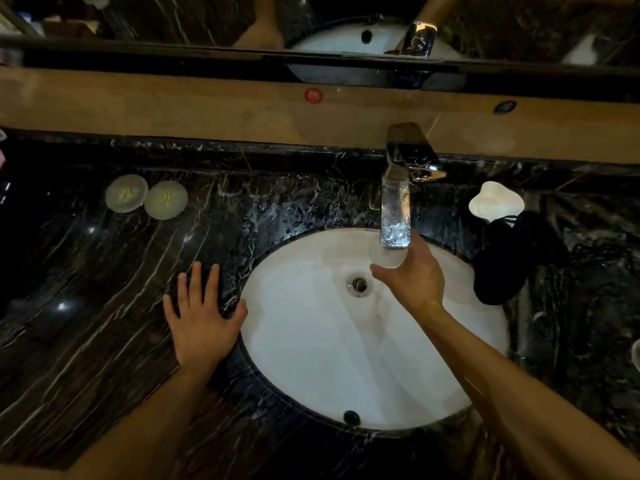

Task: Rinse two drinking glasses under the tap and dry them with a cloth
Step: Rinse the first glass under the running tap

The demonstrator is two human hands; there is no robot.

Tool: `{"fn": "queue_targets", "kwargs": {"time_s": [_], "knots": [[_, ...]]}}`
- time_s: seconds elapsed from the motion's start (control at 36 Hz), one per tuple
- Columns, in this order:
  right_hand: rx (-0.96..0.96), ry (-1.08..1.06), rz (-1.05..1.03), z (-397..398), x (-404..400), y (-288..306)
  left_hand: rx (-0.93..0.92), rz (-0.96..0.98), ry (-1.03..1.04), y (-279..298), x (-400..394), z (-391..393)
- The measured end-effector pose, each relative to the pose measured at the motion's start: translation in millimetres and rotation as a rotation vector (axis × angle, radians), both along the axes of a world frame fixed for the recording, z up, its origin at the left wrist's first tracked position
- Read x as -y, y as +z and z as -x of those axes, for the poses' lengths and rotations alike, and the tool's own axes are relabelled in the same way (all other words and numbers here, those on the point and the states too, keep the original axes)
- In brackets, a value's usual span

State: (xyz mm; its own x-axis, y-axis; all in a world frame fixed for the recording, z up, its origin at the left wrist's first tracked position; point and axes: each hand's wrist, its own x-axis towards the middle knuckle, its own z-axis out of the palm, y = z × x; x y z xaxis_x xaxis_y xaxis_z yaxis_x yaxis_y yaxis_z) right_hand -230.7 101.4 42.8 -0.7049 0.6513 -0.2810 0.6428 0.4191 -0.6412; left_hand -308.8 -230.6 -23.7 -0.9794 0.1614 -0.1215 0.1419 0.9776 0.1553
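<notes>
Sitting far left on the dark marble counter (104, 289) were two round paper lids (126, 193), side by side and touching. Nearer, the left hand (201, 317) lay flat on the counter, fingers spread, holding nothing, its thumb at the rim of the white sink (311, 358). Over the basin, the right hand (412, 275) gripped the base of a tall glass (395, 216), held upright under the tap (412, 154), water inside. Right of the sink lay a white cloth (496, 201) beside a black cloth (512, 258).
</notes>
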Motion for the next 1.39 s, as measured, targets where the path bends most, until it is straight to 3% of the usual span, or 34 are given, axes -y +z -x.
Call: {"fn": "queue_targets", "kwargs": {"time_s": [0.11, 0.42, 0.56, 0.83, 1.11, 1.22, 1.39], "knots": [[0.078, -0.012, 0.083, -2.7, -11.0, 1.5, 0.004, 0.005, 0.0, 0.2, 0.1, 0.6], [0.051, 0.043, 0.685, -10.3, -14.3, 2.9, 0.002, 0.0, -0.002, 0.1, 0.6, 0.7], [-0.03, 0.056, 0.64, -5.4, -2.7, -8.7, -0.002, 0.0, -0.005, -0.2, 0.7, 0.5], [-0.044, 0.044, 0.246, 4.1, 11.4, -11.2, 0.003, -0.005, 0.0, 0.8, -0.1, 0.8], [-0.093, -0.008, -0.011, 2.1, 2.9, -4.6, -0.003, 0.0, -0.002, -0.3, -0.1, 1.1], [-0.041, -0.028, 0.061, -2.3, -9.6, 0.5, -0.018, -0.017, -0.001, -0.7, 0.3, -0.6], [0.007, -0.013, 0.355, -9.9, -26.9, 2.4, -0.021, -0.012, -0.003, -1.1, -0.3, -0.1]]}}
